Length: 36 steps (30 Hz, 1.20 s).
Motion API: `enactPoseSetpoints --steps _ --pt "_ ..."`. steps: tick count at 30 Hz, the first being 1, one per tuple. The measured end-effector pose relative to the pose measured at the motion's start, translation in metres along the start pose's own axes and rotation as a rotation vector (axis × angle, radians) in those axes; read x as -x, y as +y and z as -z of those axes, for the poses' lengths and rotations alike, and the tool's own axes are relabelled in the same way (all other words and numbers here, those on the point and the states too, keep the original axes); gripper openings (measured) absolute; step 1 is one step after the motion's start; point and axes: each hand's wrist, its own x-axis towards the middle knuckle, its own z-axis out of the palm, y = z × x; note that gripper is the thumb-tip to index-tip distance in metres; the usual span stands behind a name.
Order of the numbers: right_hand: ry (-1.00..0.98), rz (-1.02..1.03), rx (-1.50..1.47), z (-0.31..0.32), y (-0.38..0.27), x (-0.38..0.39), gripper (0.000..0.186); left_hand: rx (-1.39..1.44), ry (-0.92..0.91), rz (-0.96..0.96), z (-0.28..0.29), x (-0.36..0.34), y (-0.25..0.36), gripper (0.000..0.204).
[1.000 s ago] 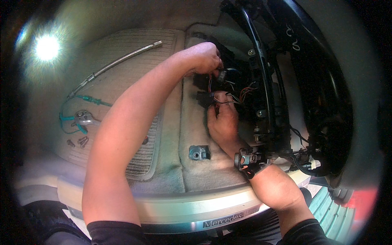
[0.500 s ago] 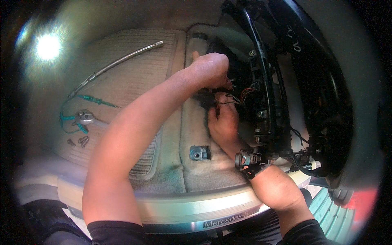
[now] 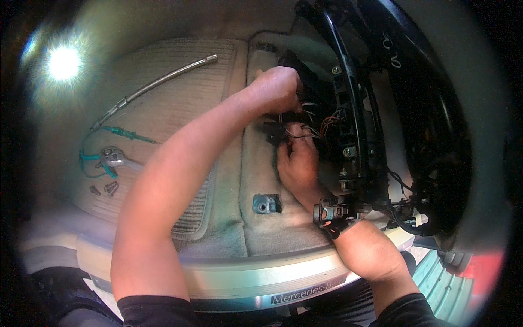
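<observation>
My left hand (image 3: pixel 277 87) reaches across from the left, curled above a bundle of thin wires (image 3: pixel 311 131). Its fingertips are turned away, so what it pinches is hidden. Just below it, my right hand (image 3: pixel 299 161) has its thumb and fingers bent around a black wire connector (image 3: pixel 275 131), with pale wires crossing over its fingertips. Orange-red wires (image 3: pixel 330 123) run from there toward the black metal frame (image 3: pixel 354 98) on the right. My right forearm passes behind a latch-like metal bracket (image 3: pixel 332 212) at the frame's lower end.
On the ribbed floor mat (image 3: pixel 180 109) lie a long metal bar (image 3: pixel 163 80), a teal test probe (image 3: pixel 128 134) with coiled cord, a ratchet (image 3: pixel 115 156) and several bolts (image 3: pixel 111 188). A metal mount (image 3: pixel 266 204) shows through the carpet. A door sill (image 3: pixel 229 278) runs along the near side.
My left hand has drawn slightly up and to the left, away from the wires, showing more of the connector and pale wires. My right hand has hardly moved.
</observation>
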Motion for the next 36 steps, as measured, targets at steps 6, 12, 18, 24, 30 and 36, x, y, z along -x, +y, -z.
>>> enactPoseSetpoints --steps 6,12,18,24,30,36 --pt "0.015 0.01 -0.012 -0.002 -0.001 0.001 0.031 -0.121 0.179 -0.07 -0.014 -0.004 -0.007 0.021" --pt "-0.041 -0.085 -0.076 0.001 -0.006 -0.002 0.034 -0.122 0.134 -0.034 -0.007 0.003 -0.001 0.022" --pt "-0.018 -0.037 -0.047 -0.002 -0.001 0.001 0.033 -0.153 0.047 0.025 -0.002 0.003 0.008 0.032" --pt "-0.024 -0.032 0.005 0.0 -0.003 0.001 0.031 -0.183 0.134 0.014 -0.01 0.001 0.001 0.031" --pt "0.01 -0.005 0.02 -0.002 0.003 0.002 0.029 -0.115 -0.01 0.062 -0.002 -0.001 0.007 0.031" --pt "-0.057 -0.08 -0.041 0.003 -0.007 -0.002 0.034 0.001 0.138 0.012 -0.015 0.004 -0.008 0.031"
